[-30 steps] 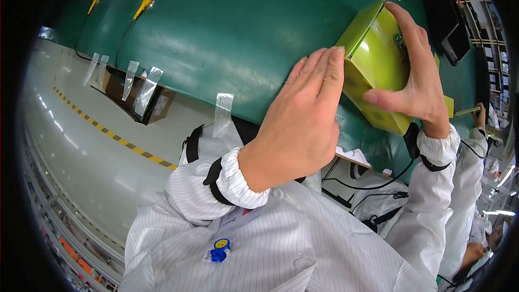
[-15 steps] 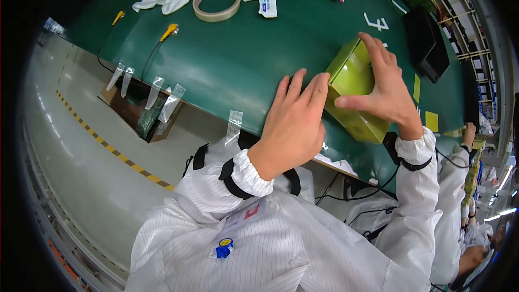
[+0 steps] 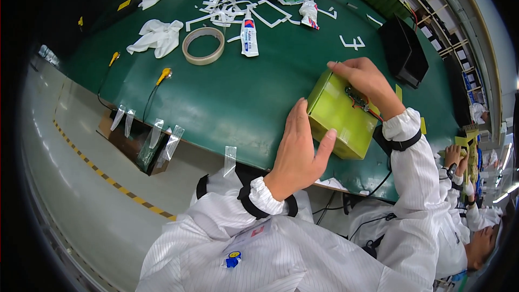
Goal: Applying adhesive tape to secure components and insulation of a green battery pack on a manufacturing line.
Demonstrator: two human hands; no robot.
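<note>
Hands hold a yellow-green block near the front edge of the green table, over toward its right end. The block looks wrapped in shiny yellow-green film, and it rests on the table. The left hand lies flat on the block's left side, fingers straight and close together, with the thumb pressed on the near face. It is open, pushing more than gripping. The right hand curls over the far top corner of the block, fingers bent around the edge. Small red wires and a little dark part sit on top of the block, just under that hand.

I think the step in hand is holding the block steady and pressing its wrap flat, or turning it to work on the wired top. The next move would need both hands to keep it from sliding, and care not to pull the thin wires.

Toward the back of the table lie a roll of tape, a white tube, white cloths and a heap of white paper strips. A black box stands near the right edge. Short pieces of clear tape hang off the front edge. Another person in a white coat works at the right.
</note>
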